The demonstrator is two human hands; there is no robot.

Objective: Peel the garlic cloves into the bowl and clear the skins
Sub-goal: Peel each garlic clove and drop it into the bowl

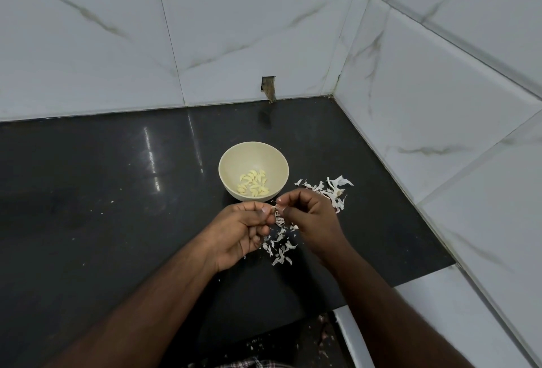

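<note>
Garlic peeling is seen well advanced at a black countertop set in a tiled corner. A clove, mostly hidden, is pinched between the fingertips of the left hand and the right hand, just in front of the bowl; both grips are closed on it, w/ skin apparently being pulled away. One cream bowl is shown, holding approx. fifteen to twenty peeled cloves; an exact count cannot be made at this res. No unpeeled cloves are visible elsewhere on the counter, so this one is judged to be among the last, though that cannot be confirmed.

Clearing is not yet begun. Two loose heaps of skins are seen: one to the right of the bowl, incl. what looks like a stem piece, and one below the hands. Scattered flecks are also noted across the counter and near its front edge. All skins remain to be gathered and removed.
</note>
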